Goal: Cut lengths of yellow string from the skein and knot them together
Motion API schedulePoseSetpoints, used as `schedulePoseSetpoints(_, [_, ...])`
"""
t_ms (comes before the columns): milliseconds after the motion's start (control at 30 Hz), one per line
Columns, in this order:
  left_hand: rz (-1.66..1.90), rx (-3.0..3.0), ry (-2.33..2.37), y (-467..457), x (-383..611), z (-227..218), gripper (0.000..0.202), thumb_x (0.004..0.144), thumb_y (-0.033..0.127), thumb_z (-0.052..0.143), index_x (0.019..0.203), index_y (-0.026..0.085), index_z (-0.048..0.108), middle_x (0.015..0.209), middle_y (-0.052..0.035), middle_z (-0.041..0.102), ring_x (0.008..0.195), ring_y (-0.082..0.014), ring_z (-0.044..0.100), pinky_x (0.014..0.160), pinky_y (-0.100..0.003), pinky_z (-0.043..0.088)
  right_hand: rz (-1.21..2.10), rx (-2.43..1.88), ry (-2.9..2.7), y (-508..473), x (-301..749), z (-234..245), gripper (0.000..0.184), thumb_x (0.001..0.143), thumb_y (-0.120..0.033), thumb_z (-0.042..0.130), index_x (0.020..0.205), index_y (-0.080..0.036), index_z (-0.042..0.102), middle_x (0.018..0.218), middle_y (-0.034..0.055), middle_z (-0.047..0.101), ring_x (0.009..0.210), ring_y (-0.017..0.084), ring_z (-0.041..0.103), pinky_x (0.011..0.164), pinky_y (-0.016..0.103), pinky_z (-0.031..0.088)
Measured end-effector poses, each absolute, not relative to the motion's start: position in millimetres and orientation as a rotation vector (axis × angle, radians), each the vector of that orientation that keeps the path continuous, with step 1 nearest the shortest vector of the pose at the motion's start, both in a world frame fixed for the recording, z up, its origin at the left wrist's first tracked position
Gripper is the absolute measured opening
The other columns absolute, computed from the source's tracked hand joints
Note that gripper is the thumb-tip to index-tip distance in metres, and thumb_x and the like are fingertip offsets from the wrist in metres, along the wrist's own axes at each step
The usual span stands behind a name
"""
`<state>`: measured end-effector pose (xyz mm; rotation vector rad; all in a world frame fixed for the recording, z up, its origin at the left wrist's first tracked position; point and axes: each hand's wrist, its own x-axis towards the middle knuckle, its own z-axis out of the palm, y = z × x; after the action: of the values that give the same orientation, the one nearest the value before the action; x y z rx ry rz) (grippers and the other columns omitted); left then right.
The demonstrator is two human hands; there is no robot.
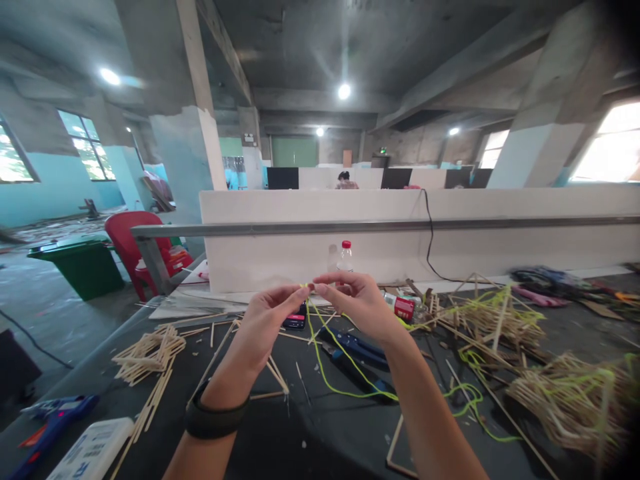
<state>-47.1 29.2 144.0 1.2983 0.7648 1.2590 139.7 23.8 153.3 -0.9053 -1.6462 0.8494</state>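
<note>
My left hand (265, 323), with a black band on the wrist, pinches a bright yellow-green string (327, 373) between thumb and finger. Fingertip to fingertip with it, my right hand (359, 303) is closed in a pinch on the same string. Two strands hang from the fingers and run down to the right, behind my right forearm. Just what lies between the fingertips is too small to make out. Below the hands are blue-handled pliers (357, 347) and a phone (295, 320), partly hidden by my left hand. Thin wooden sticks (277, 375) lie beneath my left hand.
Stick bundles (150, 353) are at left, with a blue glue gun (60, 420) and a white box (93, 453) nearer. Stick frames tangled with string (565, 400) crowd the right. A red-capped bottle (346, 257) stands by the white partition (280, 253); a person (345, 181) is beyond.
</note>
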Motion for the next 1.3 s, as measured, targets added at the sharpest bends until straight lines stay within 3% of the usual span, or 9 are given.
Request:
schedulePoseSetpoints(233, [1.033, 1.410, 0.630, 23.9, -51.7, 147.4, 0.017, 0.081, 0.037, 0.076, 0.082, 0.020, 0.079, 0.077, -0.0037, 0.070, 0.071, -0.0111, 0.058, 0.070, -0.023, 0.045, 0.980, -0.774, -1.743, 24.1, 145.0, 153.1, 0.028, 0.087, -0.047, 0.069, 0.096, -0.023, 0.078, 0.074, 0.0025, 0.067, 0.057, 0.010, 0.048, 0.051, 0.026, 0.038])
schedulePoseSetpoints(500, [0.915, 1.317, 0.568, 21.3, -52.0, 149.7, 0.017, 0.080, 0.035, 0.077, 0.085, 0.020, 0.080, 0.083, -0.0049, 0.073, 0.072, -0.0098, 0.060, 0.072, -0.021, 0.046, 1.053, -0.733, -1.755, 25.0, 149.3, 151.3, 0.023, 0.088, -0.044, 0.071, 0.092, -0.021, 0.074, 0.070, 0.0006, 0.063, 0.054, 0.009, 0.046, 0.049, 0.024, 0.034])
schedulePoseSetpoints(1000, [0.922, 1.340, 0.578, 22.8, -50.9, 147.5, 0.019, 0.080, 0.036, 0.077, 0.081, 0.018, 0.078, 0.079, -0.0051, 0.070, 0.072, -0.0116, 0.059, 0.071, -0.022, 0.046, 1.134, -0.712, -1.785, 14.2, 140.4, 156.9, 0.027, 0.096, -0.048, 0.057, 0.093, -0.021, 0.058, 0.070, -0.0021, 0.055, 0.058, 0.009, 0.046, 0.052, 0.025, 0.034])
schedulePoseSetpoints(1300, [0.870, 1.391, 0.569, 23.3, -54.5, 145.3, 0.017, 0.083, 0.036, 0.075, 0.084, 0.019, 0.079, 0.084, -0.0049, 0.071, 0.077, -0.0112, 0.060, 0.077, -0.023, 0.046, 1.125, -0.685, -1.826, 19.1, 151.3, 153.3, 0.026, 0.092, -0.044, 0.064, 0.105, -0.023, 0.073, 0.076, 0.0005, 0.062, 0.056, 0.009, 0.047, 0.050, 0.024, 0.038])
